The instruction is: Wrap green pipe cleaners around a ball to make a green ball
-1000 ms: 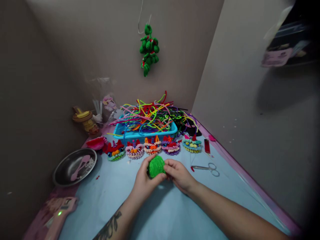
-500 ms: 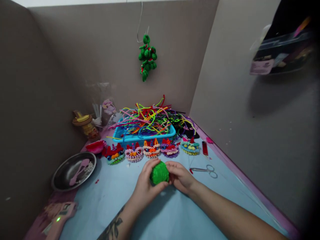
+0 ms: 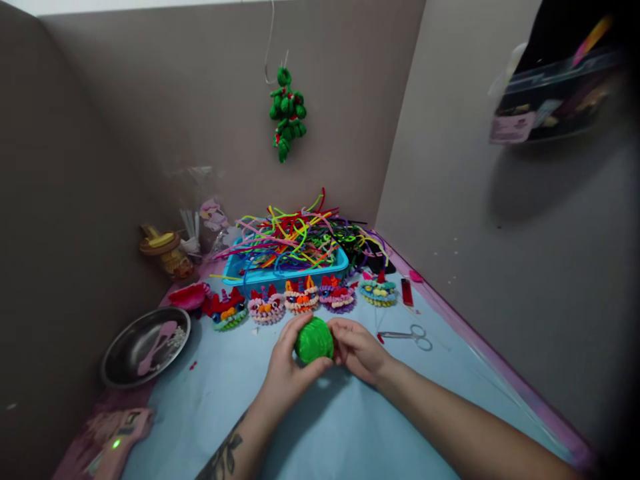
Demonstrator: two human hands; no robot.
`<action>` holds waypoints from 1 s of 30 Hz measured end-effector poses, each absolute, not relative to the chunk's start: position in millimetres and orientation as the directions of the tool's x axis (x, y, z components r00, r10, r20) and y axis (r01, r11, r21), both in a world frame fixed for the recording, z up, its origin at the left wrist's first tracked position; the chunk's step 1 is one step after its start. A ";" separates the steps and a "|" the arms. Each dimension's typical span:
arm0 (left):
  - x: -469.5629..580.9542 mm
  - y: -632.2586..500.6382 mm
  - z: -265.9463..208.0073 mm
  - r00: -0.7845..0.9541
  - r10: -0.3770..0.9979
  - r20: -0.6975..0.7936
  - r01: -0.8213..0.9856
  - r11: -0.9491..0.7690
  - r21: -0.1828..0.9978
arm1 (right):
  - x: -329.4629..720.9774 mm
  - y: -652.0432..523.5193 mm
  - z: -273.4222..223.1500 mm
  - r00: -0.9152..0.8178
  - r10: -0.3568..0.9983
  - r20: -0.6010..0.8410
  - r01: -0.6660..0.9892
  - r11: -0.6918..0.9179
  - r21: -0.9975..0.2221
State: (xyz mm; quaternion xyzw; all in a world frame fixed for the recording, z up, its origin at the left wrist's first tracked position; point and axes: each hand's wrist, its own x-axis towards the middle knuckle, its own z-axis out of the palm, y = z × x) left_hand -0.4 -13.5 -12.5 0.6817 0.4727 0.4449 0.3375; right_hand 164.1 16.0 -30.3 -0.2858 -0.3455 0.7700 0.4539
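Observation:
A bright green, fuzzy round piece [image 3: 315, 341], seemingly coiled from pipe cleaner, is held up above the blue table cover. My left hand [image 3: 290, 363] curls round its left side, thumb along the lower edge and fingers over the top. At its right edge, my right hand [image 3: 361, 351] is closed with fingertips pinched against the green piece; its inner fingers are partly hidden. Just beyond my hands stands a row of colourful fuzzy animal heads, among them an orange-and-white one [image 3: 301, 295] and a purple one [image 3: 338, 295].
Behind the heads, a blue tray [image 3: 285, 272] overflows with pipe cleaners [image 3: 295, 230]. Scissors [image 3: 407, 335] lie to the right beside a red lighter [image 3: 407, 292]. At left are a metal bowl [image 3: 117, 360] and a pink glue gun [image 3: 123, 440]. A green ornament [image 3: 289, 113] hangs on the wall.
The view has shifted slightly, so the background sits a little further left. Both hands keep their hold on the green piece, which has turned slightly at most.

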 end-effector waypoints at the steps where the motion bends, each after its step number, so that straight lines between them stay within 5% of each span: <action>1: -0.4 -13.3 -12.5 0.155 0.947 0.281 0.339 -0.318 0.885 | 164.6 16.0 -30.3 -0.433 0.891 -0.135 -0.485 -0.357 -0.798; 22: 0.6 -6.5 -19.3 0.070 0.988 0.135 0.144 -0.143 0.979 | 162.1 12.7 -33.5 -0.467 0.879 -0.098 -0.335 -0.278 -0.900; 30: 6.2 -9.0 -21.0 0.089 0.986 0.143 0.177 -0.157 0.972 | 156.8 9.9 -38.0 -0.353 0.933 -0.069 -0.302 -0.183 -0.936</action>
